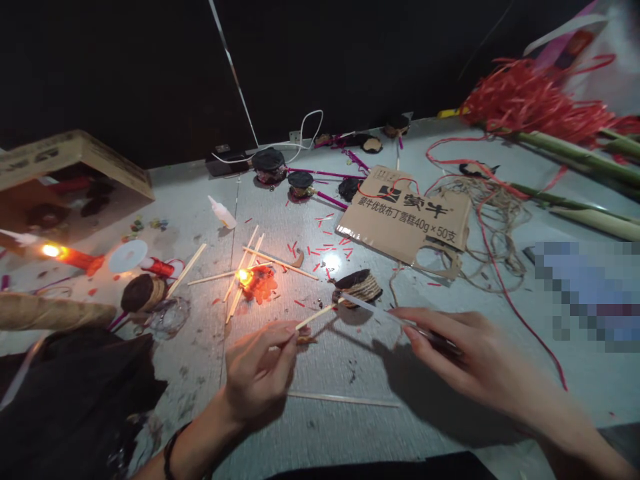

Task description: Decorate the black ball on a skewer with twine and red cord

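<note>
My left hand (263, 363) is closed, pinching a thin wooden stick (317, 315) between thumb and fingertips. The stick points up and right. My right hand (465, 350) grips a slim, pale, blade-like tool (367, 307); its rear part looks dark and is mostly hidden by the fingers. The tool's far tip meets or nearly meets the stick's far end; contact is unclear. Just behind these tips lies a short round piece wrapped in twine (363, 289) with a dark face. A translucent rod (345, 399) lies flat in front of my hands.
A flame (245, 277) burns on red wax among several wooden sticks (197, 262). Another flame tops a red candle (75, 259) at left. Behind are a white-tipped glue bottle (223, 213), small dark drums (269, 163) and flattened cardboard (400, 217). Tangled twine (493, 227) lies right.
</note>
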The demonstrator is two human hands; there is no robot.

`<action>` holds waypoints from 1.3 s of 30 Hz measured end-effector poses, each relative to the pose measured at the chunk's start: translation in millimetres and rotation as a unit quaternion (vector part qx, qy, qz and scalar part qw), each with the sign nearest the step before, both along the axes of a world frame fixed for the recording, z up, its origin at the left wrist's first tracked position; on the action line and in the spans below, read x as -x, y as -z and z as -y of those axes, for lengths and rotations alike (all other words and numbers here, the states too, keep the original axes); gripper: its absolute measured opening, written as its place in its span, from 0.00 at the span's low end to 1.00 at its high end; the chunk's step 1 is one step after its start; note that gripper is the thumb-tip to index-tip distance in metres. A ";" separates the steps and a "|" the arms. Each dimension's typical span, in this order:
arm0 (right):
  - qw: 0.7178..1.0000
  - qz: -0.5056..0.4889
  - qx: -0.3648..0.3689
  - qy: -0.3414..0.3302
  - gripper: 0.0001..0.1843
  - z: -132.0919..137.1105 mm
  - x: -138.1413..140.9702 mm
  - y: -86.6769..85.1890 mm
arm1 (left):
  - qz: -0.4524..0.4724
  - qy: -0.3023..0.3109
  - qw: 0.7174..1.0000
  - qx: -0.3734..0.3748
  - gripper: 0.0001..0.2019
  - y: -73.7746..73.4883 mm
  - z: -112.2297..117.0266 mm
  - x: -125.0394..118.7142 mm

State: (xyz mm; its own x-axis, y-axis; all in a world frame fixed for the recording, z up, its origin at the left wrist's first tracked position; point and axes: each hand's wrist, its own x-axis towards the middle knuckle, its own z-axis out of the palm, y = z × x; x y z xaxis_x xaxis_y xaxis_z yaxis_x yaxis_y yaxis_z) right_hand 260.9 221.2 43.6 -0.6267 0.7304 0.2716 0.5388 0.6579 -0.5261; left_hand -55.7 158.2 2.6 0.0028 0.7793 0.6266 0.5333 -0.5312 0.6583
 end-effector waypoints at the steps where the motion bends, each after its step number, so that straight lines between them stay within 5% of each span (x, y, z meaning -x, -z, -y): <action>1: 1.000 0.003 0.001 -0.002 0.12 0.0 -0.1 0.3 | 0.002 0.002 1.000 0.000 0.14 0.3 0.2 0.1; 13: 1.000 -0.022 -0.005 0.019 0.13 -4.1 5.8 4.0 | 0.008 0.014 1.000 0.006 0.13 2.2 -1.5 2.5; 22: 0.996 -0.056 -0.052 0.037 0.13 -0.7 8.9 -1.2 | 0.146 0.085 0.983 0.073 0.07 -2.1 6.8 5.2; 39: 1.000 -0.026 0.008 0.008 0.13 0.3 8.4 9.2 | 0.105 0.090 0.989 0.053 0.08 0.3 5.4 6.8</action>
